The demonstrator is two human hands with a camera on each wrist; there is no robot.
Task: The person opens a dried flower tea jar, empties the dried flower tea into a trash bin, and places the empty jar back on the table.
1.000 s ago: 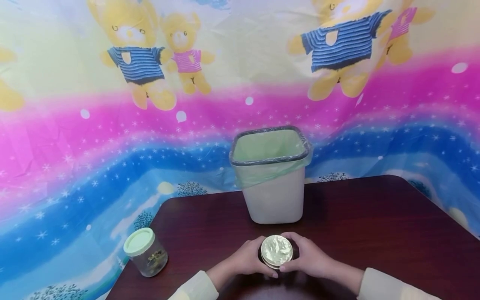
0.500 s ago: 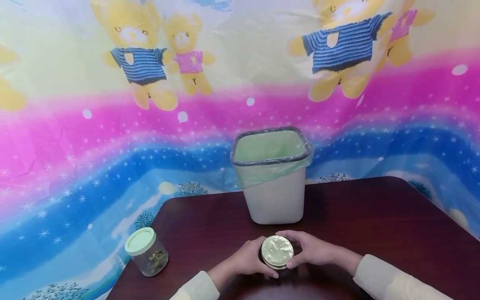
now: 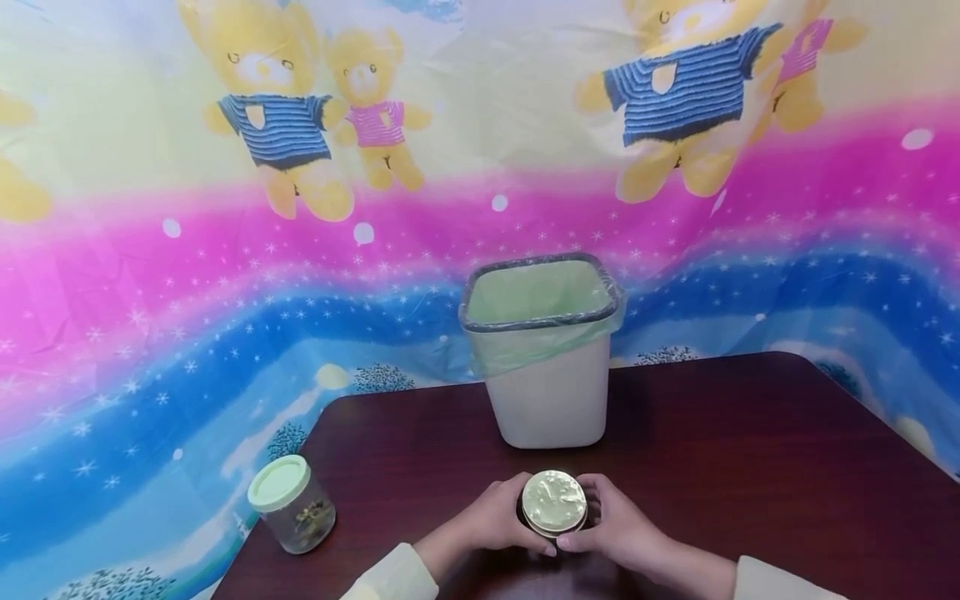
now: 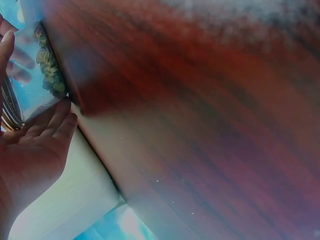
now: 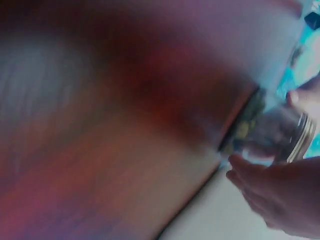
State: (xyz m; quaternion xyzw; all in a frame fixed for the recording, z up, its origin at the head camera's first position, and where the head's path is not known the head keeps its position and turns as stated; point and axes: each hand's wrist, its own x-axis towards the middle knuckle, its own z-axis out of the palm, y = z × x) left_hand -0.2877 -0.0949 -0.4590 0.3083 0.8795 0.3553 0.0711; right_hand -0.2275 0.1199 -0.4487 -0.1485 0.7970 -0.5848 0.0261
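Note:
A clear jar [image 5: 272, 127] with a shiny gold-coloured, crinkled-looking lid [image 3: 554, 500] stands upright on the table. Yellowish-green dried bits [image 4: 50, 65] lie at its bottom. My left hand [image 3: 495, 517] grips the jar's left side, thumb in front. From the right, my right hand [image 3: 618, 525] curls round it, thumb at the near side below the lid and fingers behind. In the head view, the hands and lid hide most of the jar's body. Both wrist views show the glass between the hands.
A second clear jar [image 3: 300, 523] with a pale green lid stands at the table's left edge, dried bits inside. Behind the hands is a white bin [image 3: 551, 400] with a green liner. The dark wooden table [image 3: 750, 450] meets a printed cloth backdrop [image 3: 480, 200].
My right hand moved slightly away and right around the lid, then came back lower with its thumb nearer the left thumb. The left hand and jar have stayed nearly still.

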